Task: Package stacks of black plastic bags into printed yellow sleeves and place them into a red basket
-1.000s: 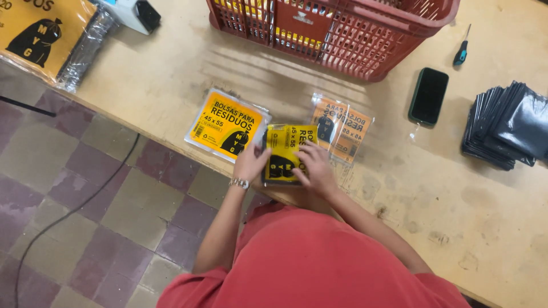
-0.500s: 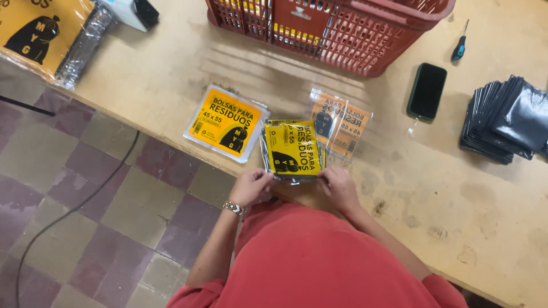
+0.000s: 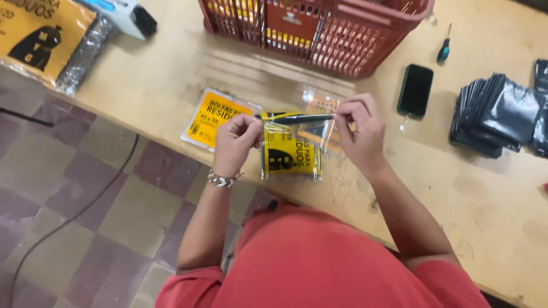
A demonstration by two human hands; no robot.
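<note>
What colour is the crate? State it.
Red, a slatted plastic crate; head view shows it best.

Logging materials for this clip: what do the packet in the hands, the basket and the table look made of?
Packet: clear glossy plastic film, judging by its glare, over a yellow printed insert, likely paper. Both the left hand and right hand pinch its top edge. Basket: red moulded plastic lattice. Table: matte, scuffed wood or board.

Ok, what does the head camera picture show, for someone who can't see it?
Two hands, left hand and right hand, hold a clear packet with a yellow label by its top edge over a wooden table. A red basket and a black phone sit nearby.
</note>
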